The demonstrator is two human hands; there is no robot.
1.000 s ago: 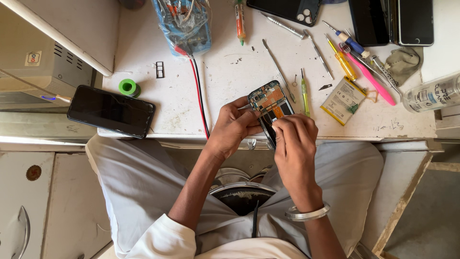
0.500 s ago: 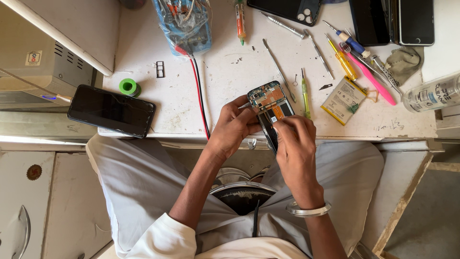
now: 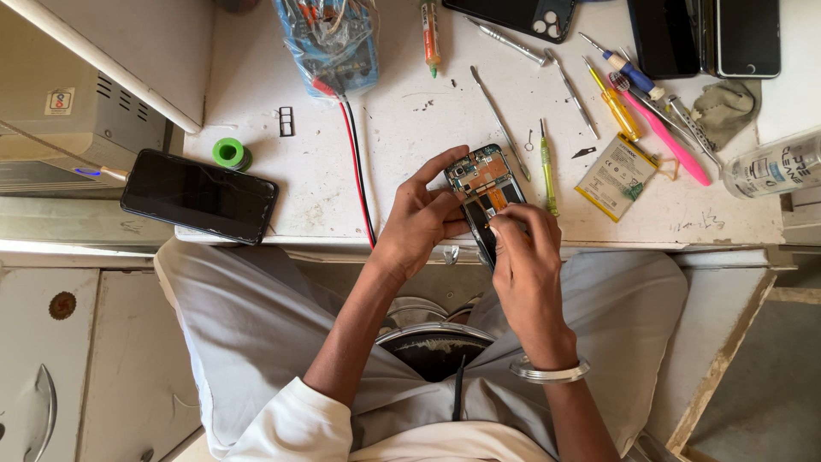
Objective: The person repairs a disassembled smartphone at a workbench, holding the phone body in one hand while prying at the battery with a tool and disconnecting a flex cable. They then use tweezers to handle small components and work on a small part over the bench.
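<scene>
Left hand [image 3: 423, 221] clamped on opened phone [image 3: 484, 190], thumb and fingers pinching its left edge and top corner, index stretched up along the top. Right hand [image 3: 523, 261] closed down over the phone's lower half, fingertips [image 3: 506, 224] pressed together on the orange flex area near the middle; cannot tell whether a small part or tool sits between them. Phone held tilted at the near edge of the white worktable [image 3: 402, 120], partly over the lap, back cover off, board and connectors exposed.

Handling, as a judgement: light, rigid frame, but fragile inside — thin flex ribbons, tiny connectors, bare board. Best held by the side rails as now, not by the board. Probably slippery along the edges; firm pinch, little force on the internals.

Around: green-handled pry tool [image 3: 547, 169] just right of the phone, loose battery [image 3: 616, 176] further right, metal tweezers [image 3: 499, 121] above. Yellow screwdriver [image 3: 616, 106] and pink tool [image 3: 671, 141] near the right end. Red and black leads [image 3: 353, 171] to the left, running to a bagged multimeter [image 3: 329, 38]. Black phone [image 3: 199, 195] face up, well apart at left, green tape roll [image 3: 228, 153] just beside it.
</scene>
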